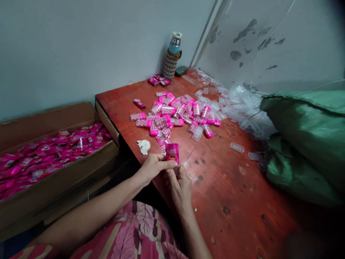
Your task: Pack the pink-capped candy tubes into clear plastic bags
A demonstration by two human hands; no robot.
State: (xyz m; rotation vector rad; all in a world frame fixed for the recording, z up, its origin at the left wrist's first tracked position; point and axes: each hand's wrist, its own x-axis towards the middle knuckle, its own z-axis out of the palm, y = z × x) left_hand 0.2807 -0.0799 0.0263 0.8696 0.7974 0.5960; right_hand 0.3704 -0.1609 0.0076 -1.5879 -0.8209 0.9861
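My left hand pinches a flat, shiny pink printed wrapper between thumb and fingers, just over the table's near edge. Close beside it, my right hand has its thumb and fingers closed at the wrapper's lower edge. More printed wrappers lie on the table right behind my hands. Past these is a heap of clear little bottles with pink caps and pale pink balls inside. A crumpled white lump rests left of the wrappers.
A cardboard box of wrapped pink bottles stands left of the red table. Empty clear bottles spill near a green sack at right. A flask in a knitted cover and small pink boxes stand at the back.
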